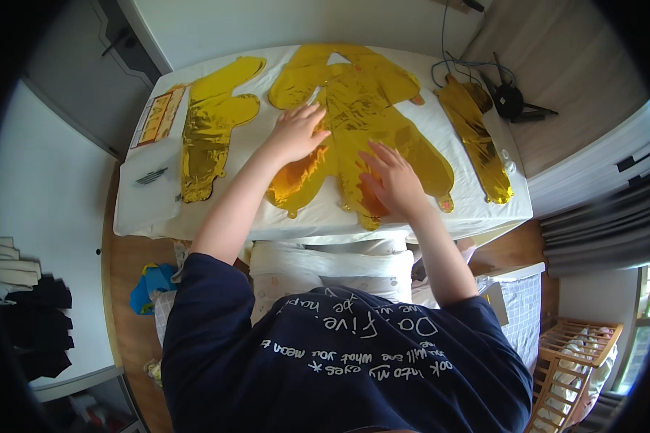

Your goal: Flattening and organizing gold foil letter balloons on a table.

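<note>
Flat, uninflated gold foil balloons lie on a white-covered table (173, 224). My left hand (296, 133) is over the left part of the large middle foil balloon (354, 94), fingers apart and holding nothing. Nearer to me, my right hand (393, 180) is above the lower middle of the same foil, its fingers spread. Orange reflections show in the foil under both hands. Whether the palms touch it, I cannot tell. To the left lies another gold foil balloon (213, 130) with a bulging side, and to the right a long narrow one (473, 137).
A clear plastic sleeve (148, 191) and a printed card (160, 115) lie at the table's left end. A black router (509, 101) with cables stands at the back right. A cushioned seat (332, 274) is between me and the table; a wooden crib (574, 368) stands lower right.
</note>
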Demonstrator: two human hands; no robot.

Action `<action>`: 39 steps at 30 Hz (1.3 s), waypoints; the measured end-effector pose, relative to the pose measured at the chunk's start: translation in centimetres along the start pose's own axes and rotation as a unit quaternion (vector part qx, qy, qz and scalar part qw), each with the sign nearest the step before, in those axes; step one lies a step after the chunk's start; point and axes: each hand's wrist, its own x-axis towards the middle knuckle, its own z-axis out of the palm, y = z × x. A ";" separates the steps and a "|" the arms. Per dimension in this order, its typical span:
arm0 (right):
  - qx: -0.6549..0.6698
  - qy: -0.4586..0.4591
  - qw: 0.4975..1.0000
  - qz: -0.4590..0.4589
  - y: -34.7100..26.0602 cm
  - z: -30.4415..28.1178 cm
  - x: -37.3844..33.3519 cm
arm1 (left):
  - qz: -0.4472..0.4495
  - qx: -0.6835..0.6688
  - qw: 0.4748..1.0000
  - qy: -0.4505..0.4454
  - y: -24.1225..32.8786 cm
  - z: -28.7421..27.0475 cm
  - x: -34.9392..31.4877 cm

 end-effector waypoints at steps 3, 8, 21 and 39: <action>-0.020 -0.036 0.999 0.004 0.3 0.8 1.4 | 0.034 -0.010 0.998 0.045 -0.9 1.6 -0.5; -0.047 -0.063 0.996 0.034 0.4 1.6 1.7 | 0.041 -0.057 0.997 0.021 -0.8 1.9 -0.4; -0.108 -0.055 0.991 0.059 0.1 2.9 1.9 | 0.085 -0.039 0.994 0.048 -0.7 3.0 -0.6; -0.086 -0.067 0.992 0.069 0.2 2.9 1.7 | 0.099 -0.073 0.992 0.029 -1.1 2.7 -0.1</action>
